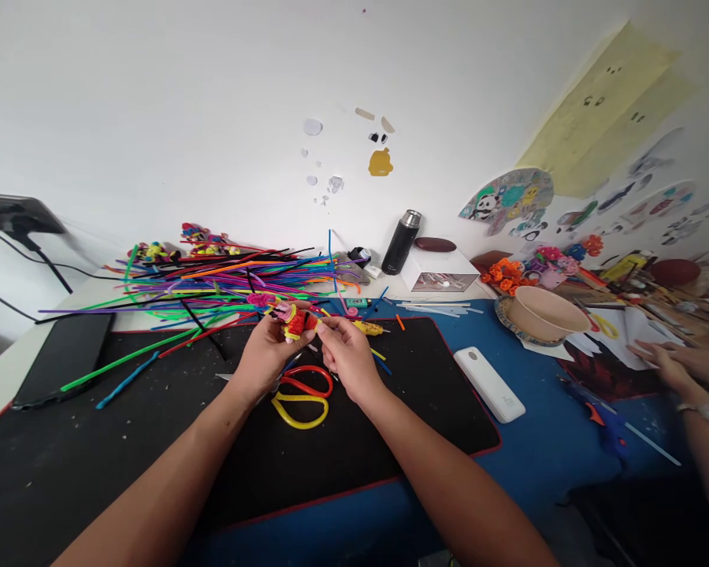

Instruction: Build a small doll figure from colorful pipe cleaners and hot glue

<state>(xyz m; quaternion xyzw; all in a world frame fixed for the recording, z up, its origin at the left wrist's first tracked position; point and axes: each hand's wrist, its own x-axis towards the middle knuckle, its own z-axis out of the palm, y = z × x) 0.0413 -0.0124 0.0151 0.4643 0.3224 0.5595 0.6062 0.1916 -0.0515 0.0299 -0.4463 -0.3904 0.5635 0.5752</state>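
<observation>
A small pipe-cleaner figure in red, yellow and pink is held up over the black mat. My left hand is closed around its left side. My right hand pinches its right end, fingertips on a yellow and dark part. Below the hands lie scissors with one red and one yellow handle, their blades partly hidden behind my left hand. Beside my right hand is a yellow tool with a pointed tip. Several short pipe-cleaner pieces lie close by on the mat.
A heap of colourful pipe cleaners spreads along the wall. Behind stand a black thermos and a white box. A white power bank lies to the right, near a bowl. At far right are a co-worker's hands and a blue glue gun.
</observation>
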